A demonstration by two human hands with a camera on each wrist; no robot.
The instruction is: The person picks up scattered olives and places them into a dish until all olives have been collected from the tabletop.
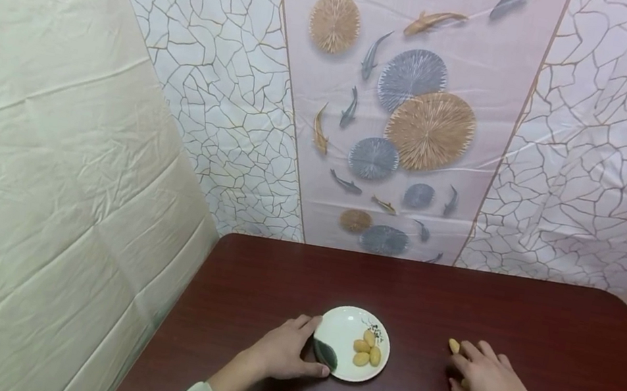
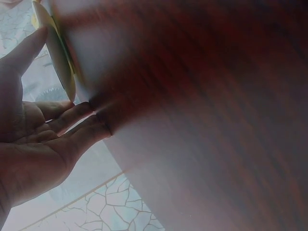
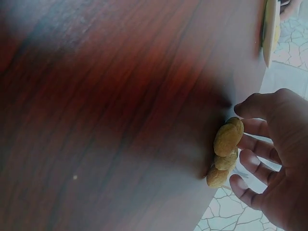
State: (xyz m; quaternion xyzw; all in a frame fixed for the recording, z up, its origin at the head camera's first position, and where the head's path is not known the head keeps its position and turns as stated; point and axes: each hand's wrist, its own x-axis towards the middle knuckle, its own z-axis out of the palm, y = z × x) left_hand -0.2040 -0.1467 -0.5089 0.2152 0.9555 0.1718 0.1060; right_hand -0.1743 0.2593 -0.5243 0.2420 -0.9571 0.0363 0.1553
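A round white plate [image 1: 344, 367] with a dark green patch lies on the table and carries several small yellow-brown oval pieces [image 1: 361, 359]. My left hand [image 1: 282, 351] holds the plate by its left rim, the thumb near its front and the fingertips farther back; the left wrist view shows this hand [image 2: 43, 130] at the plate's edge [image 2: 60, 57]. To the right, my right hand [image 1: 495, 388] reaches over more oval pieces [image 1: 454, 345], partly hidden beneath it. Seen from the right wrist, those pieces [image 3: 227, 139] sit in a row beside the loosely bent fingers of the hand [image 3: 279, 154].
The dark red-brown table [image 1: 427, 295] has rounded far corners. Behind it hangs a patterned cloth [image 1: 405, 237] with printed fish and round leaves. Pale draped cloth [image 1: 75, 185] borders the left side.
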